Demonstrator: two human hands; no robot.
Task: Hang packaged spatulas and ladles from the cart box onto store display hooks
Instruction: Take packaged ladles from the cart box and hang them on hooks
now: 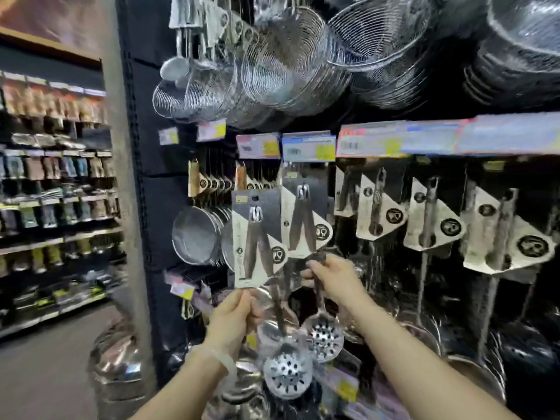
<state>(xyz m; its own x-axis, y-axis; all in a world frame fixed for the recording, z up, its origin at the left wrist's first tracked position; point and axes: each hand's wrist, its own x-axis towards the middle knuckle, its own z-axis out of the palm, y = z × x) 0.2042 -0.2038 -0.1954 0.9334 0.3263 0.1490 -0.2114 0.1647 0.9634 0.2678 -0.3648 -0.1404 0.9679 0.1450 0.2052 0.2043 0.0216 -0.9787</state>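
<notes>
Left hand (235,313) gripping a carded slotted ladle (257,237), right hand (331,278) pinching another ladle's handle (318,294) beside it

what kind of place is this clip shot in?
Most likely a shop's kitchenware aisle. Price tags run along the shelf edge, carded utensils hang in rows on hooks, wire strainers hang above, and stocked shelves line the aisle at the left.

Left carded ladle (257,237) beside right carded ladle (304,219), wire strainers (281,65) above, price tags (309,148) between
</notes>
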